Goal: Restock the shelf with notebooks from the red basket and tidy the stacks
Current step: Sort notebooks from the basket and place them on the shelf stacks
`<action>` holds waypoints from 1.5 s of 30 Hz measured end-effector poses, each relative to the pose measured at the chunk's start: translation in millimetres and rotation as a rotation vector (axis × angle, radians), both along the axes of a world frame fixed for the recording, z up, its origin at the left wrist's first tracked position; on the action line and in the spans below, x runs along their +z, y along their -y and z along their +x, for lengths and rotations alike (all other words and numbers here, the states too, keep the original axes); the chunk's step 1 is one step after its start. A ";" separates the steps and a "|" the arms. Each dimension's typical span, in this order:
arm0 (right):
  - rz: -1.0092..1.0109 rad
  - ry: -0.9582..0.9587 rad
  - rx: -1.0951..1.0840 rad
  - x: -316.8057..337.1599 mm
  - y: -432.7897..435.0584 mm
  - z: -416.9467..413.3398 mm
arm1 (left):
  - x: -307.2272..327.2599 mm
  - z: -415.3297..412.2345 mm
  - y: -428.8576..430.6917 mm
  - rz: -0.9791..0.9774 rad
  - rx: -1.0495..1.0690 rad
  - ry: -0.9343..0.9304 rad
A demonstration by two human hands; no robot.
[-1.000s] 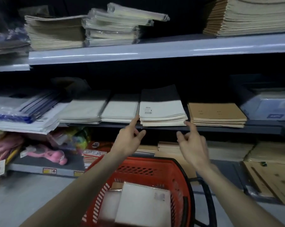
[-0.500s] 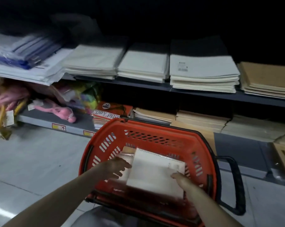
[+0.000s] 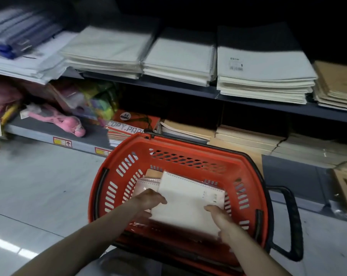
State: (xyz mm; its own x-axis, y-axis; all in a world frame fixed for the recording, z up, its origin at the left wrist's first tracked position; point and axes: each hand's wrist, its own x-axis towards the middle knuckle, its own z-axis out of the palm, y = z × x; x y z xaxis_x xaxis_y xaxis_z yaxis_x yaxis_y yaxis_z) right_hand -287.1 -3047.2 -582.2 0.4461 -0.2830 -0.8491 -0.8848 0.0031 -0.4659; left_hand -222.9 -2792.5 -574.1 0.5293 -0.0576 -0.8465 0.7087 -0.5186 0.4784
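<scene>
A red basket [image 3: 248, 176] stands on the floor in front of the shelf. Inside it lies a white spiral notebook [image 3: 186, 198] on top of other notebooks [image 3: 146, 183]. My left hand [image 3: 148, 200] grips its left edge and my right hand [image 3: 216, 214] holds its right side. On the middle shelf [image 3: 248, 100] sit three white notebook stacks: a left one [image 3: 106, 48], a middle one [image 3: 178, 60] and a right one with a barcode label [image 3: 262, 72]. A brown stack [image 3: 338, 84] lies at the far right.
The bottom shelf holds brown notebook stacks [image 3: 246, 139], a red copy-paper pack [image 3: 132, 124] and a pink toy [image 3: 69, 122]. Blue-edged folders [image 3: 15, 42] lie on the shelf at left. The basket's black handle [image 3: 292, 224] sticks out to the right. Grey floor [image 3: 39, 186] stretches left.
My hands left the shelf stack and dropped into the basket, and my view tilted down. Both hands have since closed on the white spiral notebook.
</scene>
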 end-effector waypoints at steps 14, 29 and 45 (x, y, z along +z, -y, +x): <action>0.053 0.195 -0.045 45.2 -26.5 2.5 | 20.6 -13.3 -39.2 -0.022 0.177 0.232; 0.338 0.711 -0.164 251.6 -48.6 15.1 | 278.3 -17.9 -58.1 -0.465 0.533 0.620; 0.711 0.699 -0.329 345.8 -190.7 103.7 | 359.7 25.8 -68.9 -0.577 0.381 0.598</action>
State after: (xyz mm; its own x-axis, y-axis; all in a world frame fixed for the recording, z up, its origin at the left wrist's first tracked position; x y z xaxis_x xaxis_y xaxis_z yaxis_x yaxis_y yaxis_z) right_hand -183.4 -2856.5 -236.4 0.8929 -0.0164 -0.4499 -0.3250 0.6680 -0.6695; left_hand -197.1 -2723.5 -214.5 0.9405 -0.1177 -0.3188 0.3331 0.1333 0.9334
